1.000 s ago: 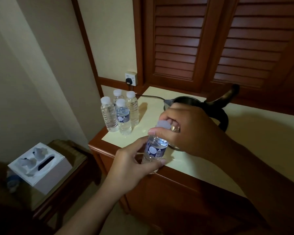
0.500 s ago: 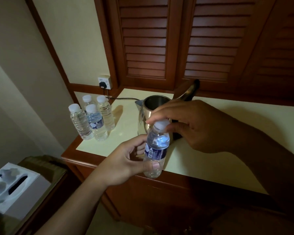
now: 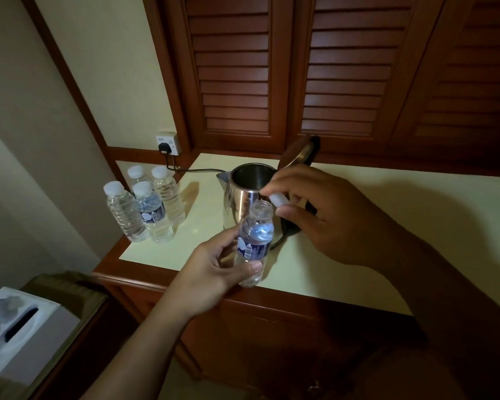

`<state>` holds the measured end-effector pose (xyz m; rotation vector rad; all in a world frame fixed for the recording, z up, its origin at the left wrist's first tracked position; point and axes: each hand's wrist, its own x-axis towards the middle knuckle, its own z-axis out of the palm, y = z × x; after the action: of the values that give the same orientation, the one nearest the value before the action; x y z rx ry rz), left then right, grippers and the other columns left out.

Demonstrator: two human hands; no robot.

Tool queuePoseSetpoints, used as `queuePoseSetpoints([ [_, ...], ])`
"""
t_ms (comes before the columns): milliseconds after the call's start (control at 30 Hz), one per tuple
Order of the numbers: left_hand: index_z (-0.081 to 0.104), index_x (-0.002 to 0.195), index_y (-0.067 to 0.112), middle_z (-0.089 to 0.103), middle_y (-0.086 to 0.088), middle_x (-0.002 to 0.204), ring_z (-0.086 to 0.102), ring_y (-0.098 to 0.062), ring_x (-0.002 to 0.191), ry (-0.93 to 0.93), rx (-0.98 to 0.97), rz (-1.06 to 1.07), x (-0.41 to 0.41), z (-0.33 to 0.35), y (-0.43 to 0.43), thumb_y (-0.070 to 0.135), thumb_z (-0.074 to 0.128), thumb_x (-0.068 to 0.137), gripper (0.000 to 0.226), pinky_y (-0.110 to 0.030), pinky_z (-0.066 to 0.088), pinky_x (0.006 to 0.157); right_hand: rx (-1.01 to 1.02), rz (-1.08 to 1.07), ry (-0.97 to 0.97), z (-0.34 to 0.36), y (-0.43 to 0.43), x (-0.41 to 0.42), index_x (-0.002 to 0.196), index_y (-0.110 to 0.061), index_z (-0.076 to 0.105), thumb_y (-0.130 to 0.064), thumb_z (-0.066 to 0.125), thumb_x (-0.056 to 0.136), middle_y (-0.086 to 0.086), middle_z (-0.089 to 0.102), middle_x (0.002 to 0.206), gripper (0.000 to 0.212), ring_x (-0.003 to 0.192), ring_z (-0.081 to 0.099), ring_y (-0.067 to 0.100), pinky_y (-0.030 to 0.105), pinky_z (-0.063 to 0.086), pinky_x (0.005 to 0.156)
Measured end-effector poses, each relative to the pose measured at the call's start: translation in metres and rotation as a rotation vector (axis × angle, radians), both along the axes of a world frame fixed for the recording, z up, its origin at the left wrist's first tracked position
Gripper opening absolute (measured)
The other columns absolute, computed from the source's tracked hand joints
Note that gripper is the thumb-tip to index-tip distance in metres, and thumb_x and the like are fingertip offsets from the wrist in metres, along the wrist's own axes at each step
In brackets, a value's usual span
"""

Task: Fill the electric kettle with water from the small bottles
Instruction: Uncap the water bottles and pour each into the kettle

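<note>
Left hand [image 3: 211, 272]: grip clamped on the open bottle [image 3: 254, 241], thumb across the front below the blue label, fingers wrapped behind. The bottle stands close to upright over the front edge of the counter [image 3: 358, 226], just in front of the kettle; whether its base touches the top cannot be told. Neck uncovered, water visible inside.

Right hand [image 3: 324, 217]: grip closed on the white cap [image 3: 279, 200], pinched between thumb and fingertips just to the right of the bottle mouth and clear of it.

Electric kettle [image 3: 240, 197]: steel body, upright on the counter behind the bottle, lid [image 3: 300, 153] tipped up and back (interior dark, water level not readable). Its cord [image 3: 202, 170] runs left to the wall socket [image 3: 168, 144].

Four capped bottles [image 3: 153, 215] stand together at the left end of the counter, apart from the kettle.

Tissue box [image 3: 18, 333] on a lower side table, bottom left. Louvred wooden doors [image 3: 272, 67] behind the counter.
</note>
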<state>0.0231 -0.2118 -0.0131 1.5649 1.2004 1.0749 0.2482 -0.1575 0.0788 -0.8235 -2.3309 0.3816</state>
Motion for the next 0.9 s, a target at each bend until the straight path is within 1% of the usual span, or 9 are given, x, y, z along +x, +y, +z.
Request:
queuePoseSetpoints([
  [133, 0.059, 0.145, 0.029, 0.07, 0.02, 0.133, 0.061, 0.001, 0.128, 0.03, 0.04, 0.146, -0.007, 0.001, -0.001, 0.015, 0.079, 0.09, 0.061, -0.021, 0.052, 0.102, -0.129, -0.083, 0.172, -0.04, 0.0, 0.006, 0.119, -0.021, 0.068, -0.015, 0.064, 0.097, -0.008, 0.061, 0.117, 0.023, 0.103, 0.063, 0.003, 0.013, 0.051, 0.087],
  [233, 0.058, 0.144, 0.034, 0.069, 0.021, 0.134, 0.06, 0.003, 0.127, 0.062, 0.044, 0.231, -0.016, 0.004, 0.001, 0.021, 0.081, 0.089, 0.062, -0.026, 0.052, 0.101, -0.164, -0.187, 0.188, -0.092, 0.011, 0.01, 0.101, -0.017, 0.07, -0.018, 0.07, 0.094, -0.007, 0.064, 0.104, 0.008, 0.095, 0.065, 0.005, 0.023, 0.056, 0.084],
  [267, 0.059, 0.143, 0.035, 0.069, 0.021, 0.132, 0.061, 0.002, 0.126, 0.066, 0.045, 0.247, -0.018, 0.006, 0.002, 0.021, 0.081, 0.088, 0.06, -0.027, 0.053, 0.099, -0.187, -0.243, 0.175, -0.108, 0.015, 0.011, 0.094, -0.019, 0.068, -0.021, 0.071, 0.093, -0.009, 0.063, 0.1, 0.003, 0.091, 0.065, 0.005, 0.026, 0.057, 0.082],
  [367, 0.063, 0.135, 0.043, 0.071, 0.021, 0.129, 0.062, 0.0, 0.125, 0.083, 0.058, 0.279, -0.023, 0.013, 0.004, 0.02, 0.083, 0.086, 0.057, -0.03, 0.055, 0.099, -0.163, -0.403, 0.05, -0.148, 0.022, 0.011, 0.081, -0.029, 0.057, -0.033, 0.067, 0.091, -0.016, 0.058, 0.093, 0.015, 0.085, 0.058, 0.002, 0.028, 0.052, 0.078],
  [600, 0.056, 0.146, 0.037, 0.057, 0.018, 0.147, 0.048, -0.004, 0.138, 0.231, 0.108, 0.367, -0.032, 0.025, 0.016, 0.025, 0.081, 0.089, 0.064, -0.035, 0.041, 0.113, -0.042, -0.445, -0.12, -0.173, 0.017, 0.006, 0.088, -0.024, 0.065, -0.035, 0.072, 0.088, -0.012, 0.067, 0.095, 0.013, 0.096, 0.058, 0.015, 0.034, 0.044, 0.089],
  [667, 0.053, 0.15, 0.032, 0.052, 0.02, 0.144, 0.044, -0.002, 0.135, 0.287, 0.122, 0.398, -0.034, 0.029, 0.021, 0.022, 0.081, 0.09, 0.066, -0.032, 0.038, 0.111, -0.022, -0.474, -0.11, -0.175, 0.014, 0.007, 0.099, -0.021, 0.065, -0.043, 0.072, 0.086, -0.008, 0.067, 0.1, 0.027, 0.1, 0.06, 0.018, 0.036, 0.046, 0.092],
  [767, 0.056, 0.147, 0.031, 0.059, 0.014, 0.138, 0.052, -0.01, 0.131, 0.4, 0.191, 0.433, -0.041, 0.033, 0.033, 0.023, 0.081, 0.091, 0.062, -0.036, 0.043, 0.11, -0.033, -0.563, -0.231, -0.179, 0.014, 0.006, 0.127, -0.011, 0.057, -0.068, 0.059, 0.085, 0.004, 0.061, 0.126, 0.071, 0.121, 0.054, 0.024, 0.038, 0.04, 0.109],
  [833, 0.056, 0.147, 0.029, 0.061, 0.008, 0.139, 0.054, -0.016, 0.13, 0.504, 0.254, 0.441, -0.044, 0.037, 0.041, 0.022, 0.08, 0.092, 0.06, -0.038, 0.045, 0.106, -0.127, -0.588, -0.337, -0.18, 0.015, 0.005, 0.147, -0.006, 0.039, -0.079, 0.043, 0.086, 0.013, 0.043, 0.153, 0.096, 0.145, 0.035, 0.03, 0.044, 0.023, 0.122],
  [900, 0.055, 0.148, 0.024, 0.061, -0.001, 0.14, 0.054, -0.023, 0.128, 0.636, 0.324, 0.448, -0.046, 0.044, 0.05, 0.019, 0.078, 0.093, 0.06, -0.038, 0.045, 0.102, -0.193, -0.577, -0.398, -0.181, 0.017, 0.005, 0.157, -0.005, 0.019, -0.083, 0.03, 0.087, 0.014, 0.019, 0.166, 0.106, 0.155, 0.013, 0.028, 0.046, 0.009, 0.126],
])
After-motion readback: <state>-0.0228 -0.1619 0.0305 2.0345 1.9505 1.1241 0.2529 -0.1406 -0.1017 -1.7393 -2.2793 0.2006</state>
